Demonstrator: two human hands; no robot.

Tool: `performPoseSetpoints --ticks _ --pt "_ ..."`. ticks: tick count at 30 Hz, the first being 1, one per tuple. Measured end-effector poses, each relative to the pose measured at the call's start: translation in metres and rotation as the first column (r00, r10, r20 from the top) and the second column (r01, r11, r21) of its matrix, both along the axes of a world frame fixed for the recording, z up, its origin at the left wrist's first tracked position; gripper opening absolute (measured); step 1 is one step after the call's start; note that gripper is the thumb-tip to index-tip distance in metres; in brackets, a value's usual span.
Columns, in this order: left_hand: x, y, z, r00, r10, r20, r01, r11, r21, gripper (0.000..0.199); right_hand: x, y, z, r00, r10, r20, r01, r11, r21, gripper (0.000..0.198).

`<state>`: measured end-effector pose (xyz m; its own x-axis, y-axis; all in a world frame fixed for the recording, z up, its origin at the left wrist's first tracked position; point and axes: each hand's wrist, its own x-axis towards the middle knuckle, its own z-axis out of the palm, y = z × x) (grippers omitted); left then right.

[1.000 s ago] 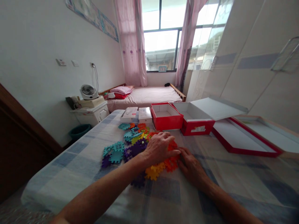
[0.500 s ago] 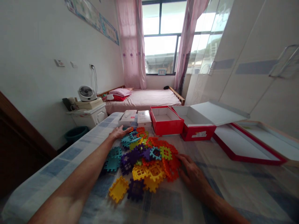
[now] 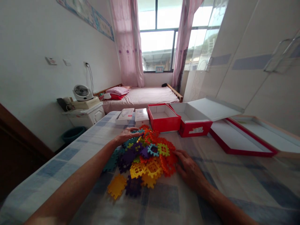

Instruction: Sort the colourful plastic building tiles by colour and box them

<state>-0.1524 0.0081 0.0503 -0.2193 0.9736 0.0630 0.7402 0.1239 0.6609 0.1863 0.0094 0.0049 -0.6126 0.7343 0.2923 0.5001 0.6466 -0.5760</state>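
A loose heap of toothed plastic building tiles lies on the checked tablecloth [image 3: 161, 200]. My left hand [image 3: 126, 135] reaches over the heap's far left side, fingers extended on the teal tiles [image 3: 131, 142]; its fingertips are partly blurred. At the right edge, my right hand [image 3: 188, 165] lies with fingers stretched against the orange tiles [image 3: 170, 161]. Yellow tiles [image 3: 138, 170] and a dark purple tile [image 3: 133, 186] are at the near side. A light blue tile [image 3: 153, 150] and a lime green tile [image 3: 163, 149] rest on top.
Behind the heap stand two small white boxes [image 3: 142, 117] and an uncovered red box [image 3: 164, 122]. Right of them are another red box [image 3: 195, 128] with its lid raised and a shallow red tray [image 3: 246, 151]. A bed [image 3: 145, 95] is beyond the table.
My left hand has moved right, further over the heap, and some tiles there have shifted. My right hand stays at the orange edge. The whole view has turned slightly.
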Motion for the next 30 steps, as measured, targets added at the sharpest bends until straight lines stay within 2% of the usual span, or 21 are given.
performPoseSetpoints --ticks 5,10,13,16,21,24,26,28,30 --pt "0.02 -0.004 0.006 0.998 0.012 0.067 -0.017 0.997 0.074 0.059 0.0 0.0 -0.002 1.0 0.015 -0.009 -0.015 1.0 0.014 0.041" --pt "0.053 -0.013 0.018 0.999 0.023 0.028 -0.028 0.976 0.218 0.046 -0.001 0.001 -0.003 0.999 0.018 -0.034 -0.017 1.0 0.017 0.044" --pt "0.078 -0.019 0.024 0.998 -0.04 -0.057 0.058 0.934 0.352 0.036 -0.001 0.001 -0.003 0.999 0.019 -0.047 -0.019 1.0 0.008 0.044" --pt "0.101 -0.024 0.029 0.982 -0.085 -0.168 0.15 0.892 0.427 0.036 -0.002 0.0 -0.002 0.998 0.024 -0.062 -0.024 1.0 0.003 0.043" --pt "0.134 -0.043 0.038 0.913 -0.233 -0.336 0.358 0.853 0.381 0.043 -0.001 0.001 -0.006 0.992 -0.049 -0.115 0.05 0.999 0.001 0.048" --pt "0.139 -0.051 0.039 0.859 -0.347 -0.376 0.475 0.815 0.331 0.044 0.0 0.003 -0.008 0.975 -0.135 -0.177 0.137 0.991 -0.002 0.043" --pt "0.129 -0.045 0.037 0.88 -0.325 -0.346 0.443 0.826 0.349 0.034 0.001 0.003 -0.008 0.968 -0.156 -0.196 0.157 0.988 -0.013 0.035" --pt "0.109 -0.029 0.032 0.922 -0.2 -0.333 0.317 0.883 0.347 0.029 0.001 0.003 -0.007 0.965 -0.167 -0.202 0.166 0.986 -0.022 0.028" --pt "0.084 -0.007 0.025 0.909 -0.061 -0.413 0.172 0.956 0.237 0.032 0.001 0.002 -0.005 0.958 -0.199 -0.206 0.196 0.98 -0.035 0.025"
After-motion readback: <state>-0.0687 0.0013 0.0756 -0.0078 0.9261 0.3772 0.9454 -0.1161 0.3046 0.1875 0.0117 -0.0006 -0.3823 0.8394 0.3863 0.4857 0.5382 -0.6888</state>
